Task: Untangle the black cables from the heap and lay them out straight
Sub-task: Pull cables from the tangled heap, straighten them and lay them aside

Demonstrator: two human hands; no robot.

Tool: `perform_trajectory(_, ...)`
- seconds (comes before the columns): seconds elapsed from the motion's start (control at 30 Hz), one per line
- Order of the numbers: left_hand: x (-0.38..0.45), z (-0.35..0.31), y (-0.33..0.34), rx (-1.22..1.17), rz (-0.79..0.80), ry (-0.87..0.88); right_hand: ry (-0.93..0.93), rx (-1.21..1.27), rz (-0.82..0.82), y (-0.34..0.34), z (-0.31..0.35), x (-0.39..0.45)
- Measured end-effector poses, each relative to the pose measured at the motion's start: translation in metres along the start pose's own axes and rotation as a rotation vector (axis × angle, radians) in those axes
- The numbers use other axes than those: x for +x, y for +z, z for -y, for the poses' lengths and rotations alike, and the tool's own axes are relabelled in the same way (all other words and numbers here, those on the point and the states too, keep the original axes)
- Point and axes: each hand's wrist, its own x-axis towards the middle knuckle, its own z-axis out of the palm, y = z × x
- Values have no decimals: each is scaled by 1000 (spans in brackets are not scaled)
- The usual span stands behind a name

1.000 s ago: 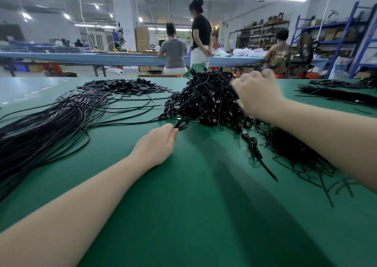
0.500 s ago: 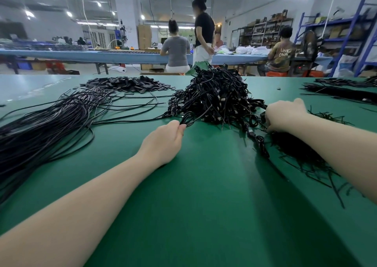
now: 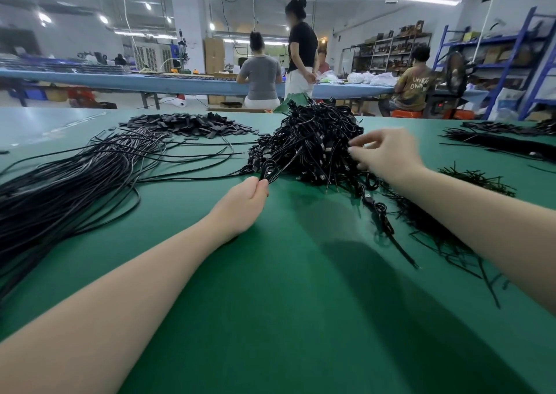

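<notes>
A tangled heap of black cables (image 3: 313, 140) sits in the middle of the green table (image 3: 301, 303). My left hand (image 3: 243, 204) pinches a looped cable (image 3: 270, 168) that leads into the heap's near left edge. At the heap's right side my right hand (image 3: 385, 152) hovers with fingers spread, its fingertips touching the cables and holding nothing. To the left, a long bundle of straightened black cables (image 3: 69, 189) stretches toward the table's left edge.
Small black flat pieces (image 3: 186, 124) lie piled behind the bundle. Thin black ties (image 3: 445, 237) are scattered at the right under my forearm. More black cables (image 3: 496, 140) lie at the far right. Three people (image 3: 261, 77) stand or sit at a blue table (image 3: 120, 80) behind.
My right hand came down onto the heap's right side as a fist, then rose and opened its fingers at the heap. My left hand kept its pinch on the looped cable.
</notes>
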Motion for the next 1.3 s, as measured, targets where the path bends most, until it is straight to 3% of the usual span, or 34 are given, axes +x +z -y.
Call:
perform_trajectory(0.07,1,2,1,-54,-21,-2,-88,67,108,14,15,-13)
perform_trajectory(0.17,2,4,1,-154,-48,0,-299,-95,227,33,34,-28)
perform_trajectory(0.27,2,5,-1,-158,-70,20,-391,-181,341,48,41,-36)
perform_trajectory(0.5,-4,1,-1,61,-92,140,-297,-30,311,64,47,-42)
perform_trajectory(0.73,-7,-3,2,164,-98,121,-181,117,244,81,50,-49)
perform_trajectory(0.9,-6,-2,1,210,-141,77,-60,238,296,84,51,-50)
perform_trajectory(1.07,-4,-1,1,158,-70,99,-9,298,252,83,50,-53)
perform_trajectory(1.3,-3,1,1,145,-79,88,87,388,368,84,42,-57)
